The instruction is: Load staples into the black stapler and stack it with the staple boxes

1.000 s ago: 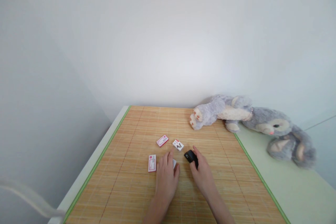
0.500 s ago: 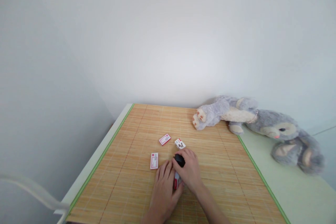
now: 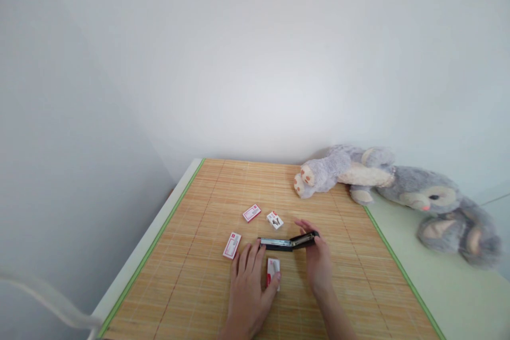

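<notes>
A black stapler (image 3: 275, 245) lies on the bamboo mat with its top arm swung open, baring the metal rail inside. My right hand (image 3: 319, 263) grips the raised arm at the right end between thumb and fingers. Palm down, my left hand (image 3: 247, 292) rests on the mat with its fingers stretched out. Its fingertips reach the stapler's left end, and its thumb touches a small red-and-white staple box (image 3: 273, 266) just below the stapler. Another staple box (image 3: 232, 245) lies left of the left fingertips.
Beyond the stapler are a third small box (image 3: 252, 213) and a white box with a dark picture (image 3: 274, 219). A grey plush rabbit (image 3: 358, 175) lies along the wall at the right. The bamboo mat (image 3: 191, 276) has green edging; a blurred white cable (image 3: 51, 300) crosses the lower left.
The stapler, earlier mostly hidden under my hands, now lies crosswise and opened. My right hand has moved right with its top arm. The box by my left hand shows more, and the left box is tilted.
</notes>
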`<state>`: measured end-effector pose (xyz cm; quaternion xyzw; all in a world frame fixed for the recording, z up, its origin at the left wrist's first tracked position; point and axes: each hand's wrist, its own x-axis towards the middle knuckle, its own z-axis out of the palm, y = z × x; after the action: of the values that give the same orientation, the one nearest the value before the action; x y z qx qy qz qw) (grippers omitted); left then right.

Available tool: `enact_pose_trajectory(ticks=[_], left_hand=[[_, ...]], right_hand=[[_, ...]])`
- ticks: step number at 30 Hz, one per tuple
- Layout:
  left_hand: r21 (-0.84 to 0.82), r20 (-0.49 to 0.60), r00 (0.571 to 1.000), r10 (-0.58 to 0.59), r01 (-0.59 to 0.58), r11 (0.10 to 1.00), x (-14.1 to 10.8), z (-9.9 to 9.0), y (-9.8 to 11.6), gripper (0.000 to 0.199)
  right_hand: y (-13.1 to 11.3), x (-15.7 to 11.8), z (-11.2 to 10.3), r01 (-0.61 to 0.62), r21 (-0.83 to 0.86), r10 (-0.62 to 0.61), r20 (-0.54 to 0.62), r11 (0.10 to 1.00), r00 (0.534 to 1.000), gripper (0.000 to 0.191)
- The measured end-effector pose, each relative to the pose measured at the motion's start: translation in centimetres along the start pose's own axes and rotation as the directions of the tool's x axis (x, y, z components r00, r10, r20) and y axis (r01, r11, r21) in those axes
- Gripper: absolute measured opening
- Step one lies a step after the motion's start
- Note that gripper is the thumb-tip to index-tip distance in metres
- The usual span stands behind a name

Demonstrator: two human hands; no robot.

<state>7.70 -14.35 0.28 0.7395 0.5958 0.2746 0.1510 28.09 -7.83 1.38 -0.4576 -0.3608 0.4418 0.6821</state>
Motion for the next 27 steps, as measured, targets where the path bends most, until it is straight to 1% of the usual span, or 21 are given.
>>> enact_pose_trajectory(ticks=[3, 5, 7, 9, 11, 13, 14, 15, 16, 18, 20, 22, 24, 27], left_hand=[[0.008, 0.033, 0.999, 0.015, -0.015, 1.0, -0.1, 0.1, -0.3, 0.071], [0.007, 0.053, 0.998, 0.029, -0.03, 1.0, -0.3, 0.2, -0.6, 0.075], [-0.012, 0.05, 0.998, 0.026, -0.025, 1.0, -0.8, 0.2, -0.9, 0.08], [-0.043, 0.041, 0.999, 0.01, -0.008, 0.999, -1.5, 0.1, -1.3, 0.081], [-0.068, 0.053, 0.999, 0.005, -0.002, 0.998, -2.0, -0.1, -1.7, 0.073], [-0.082, 0.089, 0.996, 0.017, -0.009, 0.997, -2.3, -0.6, -1.9, 0.053], [-0.086, 0.104, 0.994, 0.02, -0.011, 0.996, -2.2, -0.9, -1.8, 0.043], [-0.09, 0.116, 0.993, 0.023, -0.013, 0.996, -2.1, -1.2, -1.7, 0.037], [-0.093, 0.125, 0.992, 0.027, -0.015, 0.996, -1.9, -1.4, -1.6, 0.035], [-0.094, 0.136, 0.99, 0.033, -0.02, 0.995, -1.5, -1.7, -1.1, 0.039], [-0.079, 0.142, 0.989, 0.035, -0.024, 0.997, -1.1, -1.8, -0.5, 0.046], [-0.054, 0.136, 0.99, 0.034, -0.026, 0.998, -0.7, -1.7, 0.0, 0.048], [-0.044, 0.139, 0.989, 0.047, -0.041, 0.998, -0.1, -1.6, 0.3, 0.046], [-0.068, 0.195, 0.976, 0.094, -0.083, 0.994, 0.8, -1.7, 0.3, 0.046]], right_hand=[[0.4, -0.3, -2.1, -0.163, 0.119, 0.175, -0.09, 0.979, 0.981, 0.051], [0.4, -0.4, -3.3, -0.253, 0.146, 0.27, -0.11, 0.956, 0.956, 0.052], [0.3, -0.7, -4.4, -0.303, 0.154, 0.322, -0.119, 0.941, 0.939, 0.049], [0.2, -1.2, -5.4, -0.325, 0.142, 0.344, -0.151, 0.935, 0.927, 0.045], [0.1, -2.2, -6.3, -0.339, 0.113, 0.357, -0.223, 0.934, 0.907, 0.043], [0.1, -3.3, -6.8, -0.378, 0.061, 0.38, -0.266, 0.924, 0.886, 0.044], [0.1, -3.9, -6.8, -0.412, 0.027, 0.405, -0.246, 0.911, 0.88, 0.045], [0.1, -4.5, -6.7, -0.454, -0.015, 0.442, -0.196, 0.891, 0.875, 0.046], [0.1, -5.0, -6.3, -0.496, -0.068, 0.486, -0.123, 0.866, 0.865, 0.049], [0.0, -5.6, -5.4, -0.555, -0.188, 0.57, 0.036, 0.811, 0.821, 0.057], [-0.1, -5.8, -4.1, -0.571, -0.293, 0.624, 0.134, 0.767, 0.77, 0.067], [-0.2, -5.7, -3.1, -0.571, -0.357, 0.656, 0.186, 0.739, 0.732, 0.072], [-0.3, -5.5, -2.4, -0.576, -0.397, 0.683, 0.216, 0.714, 0.698, 0.072], [-0.4, -5.2, -2.4, -0.599, -0.42, 0.718, 0.224, 0.681, 0.659, 0.068]])
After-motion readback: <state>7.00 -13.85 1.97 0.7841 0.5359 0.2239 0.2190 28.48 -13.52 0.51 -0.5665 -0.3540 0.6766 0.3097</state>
